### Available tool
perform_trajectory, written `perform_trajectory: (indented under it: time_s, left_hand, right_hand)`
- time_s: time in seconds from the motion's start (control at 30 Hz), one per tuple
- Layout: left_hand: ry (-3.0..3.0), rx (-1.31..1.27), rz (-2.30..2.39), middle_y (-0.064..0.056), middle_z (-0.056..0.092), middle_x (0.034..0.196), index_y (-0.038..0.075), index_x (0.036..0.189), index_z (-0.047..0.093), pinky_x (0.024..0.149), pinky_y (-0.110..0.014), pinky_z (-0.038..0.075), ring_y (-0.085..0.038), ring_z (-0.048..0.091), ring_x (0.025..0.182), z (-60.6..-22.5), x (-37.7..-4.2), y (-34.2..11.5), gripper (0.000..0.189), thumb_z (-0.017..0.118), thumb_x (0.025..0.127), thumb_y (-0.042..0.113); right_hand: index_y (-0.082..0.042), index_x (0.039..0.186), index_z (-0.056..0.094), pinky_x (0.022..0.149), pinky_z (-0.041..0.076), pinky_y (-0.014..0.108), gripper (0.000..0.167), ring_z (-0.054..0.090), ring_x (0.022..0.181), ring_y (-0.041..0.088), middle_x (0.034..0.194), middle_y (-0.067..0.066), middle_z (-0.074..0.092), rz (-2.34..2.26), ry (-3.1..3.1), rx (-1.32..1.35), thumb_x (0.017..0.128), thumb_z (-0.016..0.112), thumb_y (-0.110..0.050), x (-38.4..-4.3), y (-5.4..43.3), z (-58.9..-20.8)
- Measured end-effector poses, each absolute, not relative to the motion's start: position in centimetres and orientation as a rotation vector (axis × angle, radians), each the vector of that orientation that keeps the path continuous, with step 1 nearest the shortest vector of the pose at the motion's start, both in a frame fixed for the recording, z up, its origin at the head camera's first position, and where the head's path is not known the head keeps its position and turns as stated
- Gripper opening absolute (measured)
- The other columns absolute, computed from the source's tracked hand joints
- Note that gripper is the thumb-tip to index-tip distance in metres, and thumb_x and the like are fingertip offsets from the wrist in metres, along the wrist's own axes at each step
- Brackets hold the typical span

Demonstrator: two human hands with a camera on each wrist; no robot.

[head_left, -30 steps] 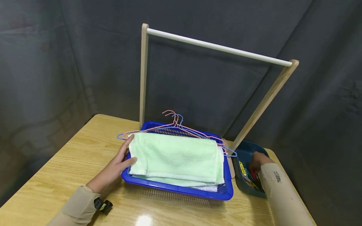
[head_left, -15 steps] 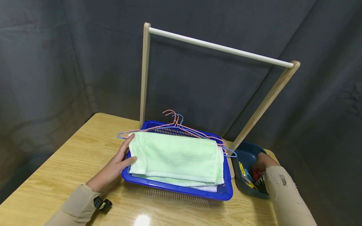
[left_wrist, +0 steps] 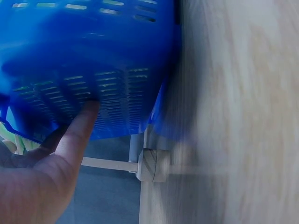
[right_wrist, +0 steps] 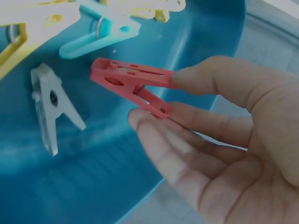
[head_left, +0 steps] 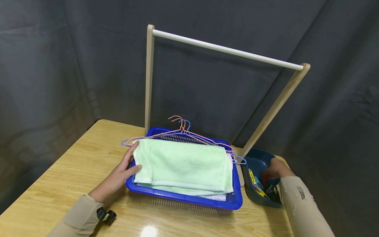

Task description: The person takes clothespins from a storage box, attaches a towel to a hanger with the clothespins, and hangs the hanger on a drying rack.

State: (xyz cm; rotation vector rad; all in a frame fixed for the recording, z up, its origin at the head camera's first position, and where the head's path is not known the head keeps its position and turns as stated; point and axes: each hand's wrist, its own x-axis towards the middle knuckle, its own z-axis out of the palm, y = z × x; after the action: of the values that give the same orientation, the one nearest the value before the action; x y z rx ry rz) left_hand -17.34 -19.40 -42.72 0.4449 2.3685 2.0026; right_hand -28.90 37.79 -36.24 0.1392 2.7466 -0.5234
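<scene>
My right hand [right_wrist: 215, 126] pinches a red clothespin [right_wrist: 131, 84] by its handles, thumb on one and fingertips on the other, in the right wrist view. It works inside a dark teal bin [head_left: 257, 159] at the right. My left hand [head_left: 119, 174] lies at the left edge of a blue basket [head_left: 183, 199], fingers extended. Thumb and forefinger touch a pale green towel [head_left: 180, 161] there. In the left wrist view, one finger [left_wrist: 81, 128] meets the basket's slotted outer wall. The folded towel hangs over pink and blue hangers [head_left: 182, 128] lying across the basket.
A wooden rack with a white bar [head_left: 228, 49] stands behind the basket. The bin also holds a white clothespin [right_wrist: 51, 105], a turquoise clothespin [right_wrist: 103, 35] and yellow clothespins [right_wrist: 37, 32]. Dark curtain [head_left: 74, 65] surrounds the wooden table [head_left: 80, 158].
My right hand has shifted slightly right and back within the bin, lifting fingers off the other clothespins. My left hand, towel and basket stay put; the head view shifts slightly.
</scene>
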Motion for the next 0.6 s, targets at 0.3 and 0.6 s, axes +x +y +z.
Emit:
perform_trajectory:
  time_s: [0.3, 0.6]
  left_hand:
    - [2.374, 0.453, 2.003, -0.019, -0.001, 0.168, 0.031, 0.164, 0.004, 0.114, -0.069, 0.007, -0.048, 0.008, 0.150, -42.7, -17.3, -19.4, 0.076, 0.052, 0.106, 0.016]
    - [2.374, 0.446, 2.000, -0.019, -0.001, 0.168, 0.032, 0.164, 0.004, 0.114, -0.069, 0.005, -0.048, 0.008, 0.150, -42.7, -17.4, -19.5, 0.076, 0.052, 0.106, 0.016]
  right_hand:
    - [-0.008, 0.058, 0.065, 0.048, 0.033, 0.028, 0.024, 0.037, 0.048, 0.011, 0.054, -0.005, 0.043, -0.568, 2.840, 0.019, 0.078, 0.077, -0.013, -28.5, 37.4, -35.2]
    - [0.015, 0.103, 0.067, 0.068, 0.056, 0.043, 0.032, 0.064, 0.076, 0.026, 0.090, 0.022, 0.069, -0.613, 2.951, -0.058, 0.090, 0.071, -0.013, -27.9, 37.0, -33.3]
